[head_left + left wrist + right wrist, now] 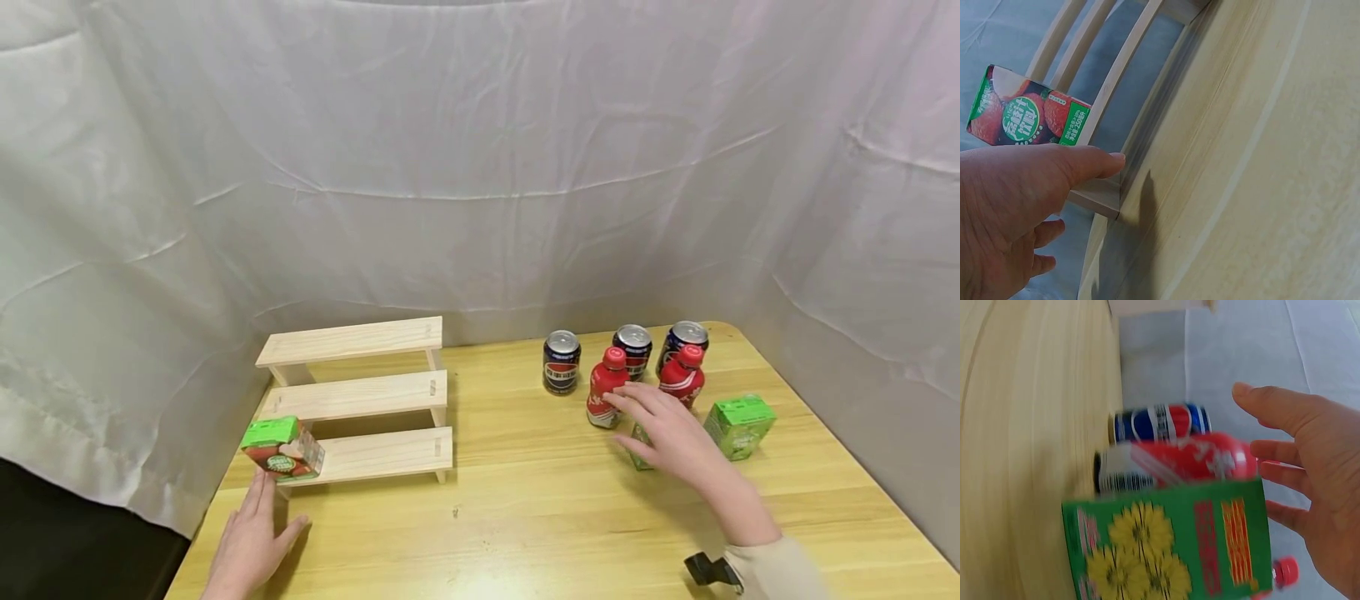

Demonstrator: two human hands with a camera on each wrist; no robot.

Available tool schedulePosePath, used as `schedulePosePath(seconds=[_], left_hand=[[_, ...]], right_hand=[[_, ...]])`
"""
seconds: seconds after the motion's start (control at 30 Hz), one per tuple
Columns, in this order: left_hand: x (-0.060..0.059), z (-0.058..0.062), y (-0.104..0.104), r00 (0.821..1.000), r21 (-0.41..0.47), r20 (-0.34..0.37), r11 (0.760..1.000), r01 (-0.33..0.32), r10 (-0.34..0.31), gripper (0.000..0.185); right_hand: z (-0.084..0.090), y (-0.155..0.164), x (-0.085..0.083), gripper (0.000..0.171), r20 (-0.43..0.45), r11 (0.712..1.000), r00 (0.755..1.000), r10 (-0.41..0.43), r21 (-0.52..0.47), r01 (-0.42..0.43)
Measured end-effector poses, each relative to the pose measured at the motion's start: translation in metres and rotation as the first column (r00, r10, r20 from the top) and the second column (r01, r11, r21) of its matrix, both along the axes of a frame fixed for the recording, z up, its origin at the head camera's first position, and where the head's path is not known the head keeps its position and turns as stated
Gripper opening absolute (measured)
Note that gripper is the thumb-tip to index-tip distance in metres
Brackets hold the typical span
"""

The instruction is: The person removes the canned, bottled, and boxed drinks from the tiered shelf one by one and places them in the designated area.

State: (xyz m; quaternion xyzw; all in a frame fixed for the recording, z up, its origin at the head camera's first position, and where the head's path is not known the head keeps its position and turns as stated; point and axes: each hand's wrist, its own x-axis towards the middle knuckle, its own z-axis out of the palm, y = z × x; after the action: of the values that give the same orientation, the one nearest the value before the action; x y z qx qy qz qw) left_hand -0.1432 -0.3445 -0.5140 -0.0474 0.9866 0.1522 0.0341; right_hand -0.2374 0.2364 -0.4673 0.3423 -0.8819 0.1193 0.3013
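A red-and-green juice carton (282,451) (1025,113) stands at the left end of the lowest step of a three-step wooden shelf (375,392) (1124,87). My left hand (276,505) (1054,187) lies just in front of it, fingers straight, holding nothing. My right hand (632,418) (1297,444) hovers open over a green carton with yellow flowers (640,456) (1172,547), which it partly hides in the head view. Two red bottles (604,390) (1179,462) stand right behind that carton.
Three dark cola cans (562,362) (1160,422) line the back of the wooden table (540,517). Another green carton (739,426) stands to the right. White cloth (480,167) walls the table behind and on both sides.
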Motion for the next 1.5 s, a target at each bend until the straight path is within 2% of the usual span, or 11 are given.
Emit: schedulePosePath(seconds=[0.13, 0.3, 0.5, 0.8, 1.0, 1.2, 1.5], left_hand=[[0.001, -0.001, 0.0, 1.0, 0.006, -0.011, 1.0, 0.001, -0.001, 0.099], [0.002, -0.002, -0.001, 1.0, 0.009, -0.015, 1.0, 0.0, 0.0, 0.1], [0.001, -0.001, -0.002, 1.0, -0.005, -0.026, 1.0, 0.008, -0.008, 0.099], [0.002, 0.002, -0.001, 1.0, -0.03, 0.0, 1.0, 0.002, -0.002, 0.095], [0.002, 0.004, -0.004, 1.0, -0.027, -0.025, 1.0, 0.005, -0.005, 0.094], [0.002, 0.007, -0.006, 0.999, -0.029, -0.051, 0.999, 0.012, -0.013, 0.094], [-0.001, 0.007, -0.01, 0.999, -0.018, -0.049, 1.0, 0.014, -0.015, 0.094]], right_hand=[[0.0, -0.019, -0.005, 0.052, -0.011, 0.998, 0.998, 0.06, -0.001, -0.06], [0.005, -0.044, -0.01, 0.06, -0.013, 0.993, 0.993, 0.119, 0.014, -0.118], [0.009, -0.07, -0.013, 0.061, -0.002, 0.984, 0.985, 0.175, 0.022, -0.175], [0.018, -0.115, -0.015, 0.058, 0.001, 0.957, 0.958, 0.287, 0.032, -0.287], [0.022, -0.147, -0.019, 0.058, -0.029, 0.933, 0.934, 0.357, 0.058, -0.355], [0.026, -0.171, -0.019, 0.054, -0.01, 0.922, 0.925, 0.381, 0.086, -0.378], [0.032, -0.201, -0.02, 0.055, 0.014, 0.909, 0.913, 0.407, 0.093, -0.407]])
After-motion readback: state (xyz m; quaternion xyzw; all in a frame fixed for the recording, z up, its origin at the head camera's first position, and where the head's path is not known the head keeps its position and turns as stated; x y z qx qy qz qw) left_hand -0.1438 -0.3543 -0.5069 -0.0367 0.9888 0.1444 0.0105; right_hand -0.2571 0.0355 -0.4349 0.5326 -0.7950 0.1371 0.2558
